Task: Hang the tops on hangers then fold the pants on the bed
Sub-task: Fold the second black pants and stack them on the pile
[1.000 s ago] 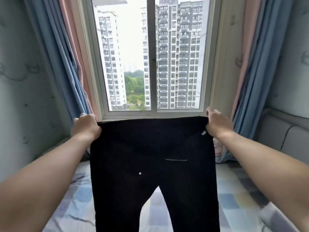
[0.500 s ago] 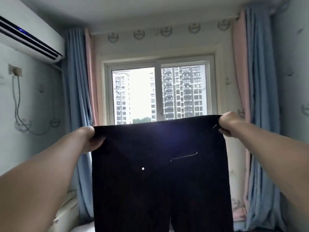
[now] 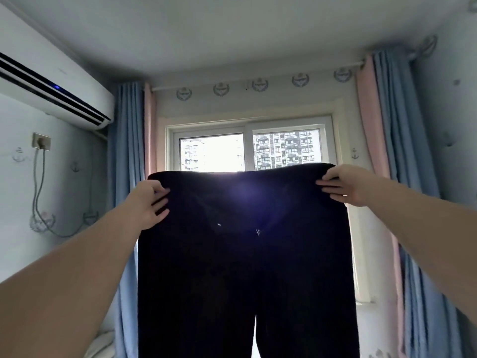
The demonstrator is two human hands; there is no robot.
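A pair of black pants (image 3: 245, 267) hangs in front of me, spread flat by its waistband against the window light. My left hand (image 3: 148, 205) pinches the left end of the waistband, fingers over the front of the cloth. My right hand (image 3: 343, 184) grips the right end, a little higher. The two legs hang straight down and run out of the frame at the bottom. The bed, tops and hangers are out of view.
A window (image 3: 247, 151) stands straight ahead, flanked by blue and pink curtains (image 3: 126, 151) on both sides. A white air conditioner (image 3: 51, 81) is mounted high on the left wall, with a socket and cable (image 3: 40, 156) below it.
Both hands have lifted the pants higher and my view has tilted up, so the bed has dropped out of sight and the ceiling and air conditioner show.
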